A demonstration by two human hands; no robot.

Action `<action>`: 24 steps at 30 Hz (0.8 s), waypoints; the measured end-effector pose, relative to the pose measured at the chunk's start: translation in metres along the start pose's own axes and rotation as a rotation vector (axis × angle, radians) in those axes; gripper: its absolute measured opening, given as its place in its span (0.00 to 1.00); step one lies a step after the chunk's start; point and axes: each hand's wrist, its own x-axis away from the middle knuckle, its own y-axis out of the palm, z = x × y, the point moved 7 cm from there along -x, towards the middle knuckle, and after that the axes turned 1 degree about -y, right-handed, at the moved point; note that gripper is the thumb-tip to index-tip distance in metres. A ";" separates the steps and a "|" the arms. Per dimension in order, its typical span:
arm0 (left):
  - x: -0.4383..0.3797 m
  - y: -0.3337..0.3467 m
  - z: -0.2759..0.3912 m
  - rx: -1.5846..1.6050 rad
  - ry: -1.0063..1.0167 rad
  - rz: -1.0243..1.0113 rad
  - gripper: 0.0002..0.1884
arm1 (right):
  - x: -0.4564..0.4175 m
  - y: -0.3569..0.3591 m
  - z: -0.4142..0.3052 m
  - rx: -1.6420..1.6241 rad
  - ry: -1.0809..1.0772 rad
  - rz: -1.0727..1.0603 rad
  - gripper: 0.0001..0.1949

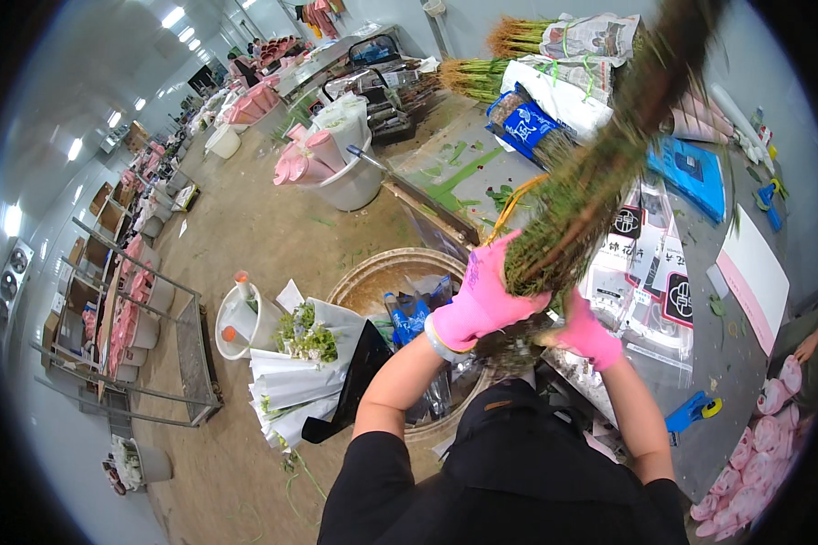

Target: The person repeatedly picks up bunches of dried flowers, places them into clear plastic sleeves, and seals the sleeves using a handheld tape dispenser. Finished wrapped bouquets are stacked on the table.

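Observation:
My left hand (487, 293), in a pink glove, is closed around the lower part of a long bundle of green and brown plant stems (572, 211), which slants up to the top right and is blurred. Close to the bundle's lower end is my right hand (586, 334), gloved in pink too; blur hides whether its fingers touch the stems. Printed clear plastic sleeves (644, 272) lie on the grey table (716, 340) beyond it. Under my hands stands a large round bin (375, 269) holding blue and clear plastic wrappers.
Paper-wrapped flowers (307, 340) and a white bucket (238, 320) stand left of the bin. A blue tape dispenser (692, 415) lies on the table, with wrapped stem bundles (477, 75) at its far end. Pink-wrapped flowers (756, 456) and another person's hand (808, 344) are at right. A metal cart (191, 354) stands left.

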 end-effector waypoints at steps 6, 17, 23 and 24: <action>-0.025 0.000 -0.001 1.233 -0.245 0.221 0.29 | -0.012 0.017 -0.045 -0.258 -0.072 -0.084 0.60; -0.026 0.033 -0.002 1.908 -0.218 0.384 0.26 | 0.033 -0.038 -0.069 0.415 -0.041 0.130 0.44; -0.025 0.111 0.049 2.130 -0.193 -0.022 0.24 | 0.108 -0.081 -0.056 0.453 0.139 0.248 0.41; -0.024 0.125 0.061 2.175 -0.174 -0.120 0.24 | 0.128 -0.085 -0.043 0.295 0.305 0.206 0.40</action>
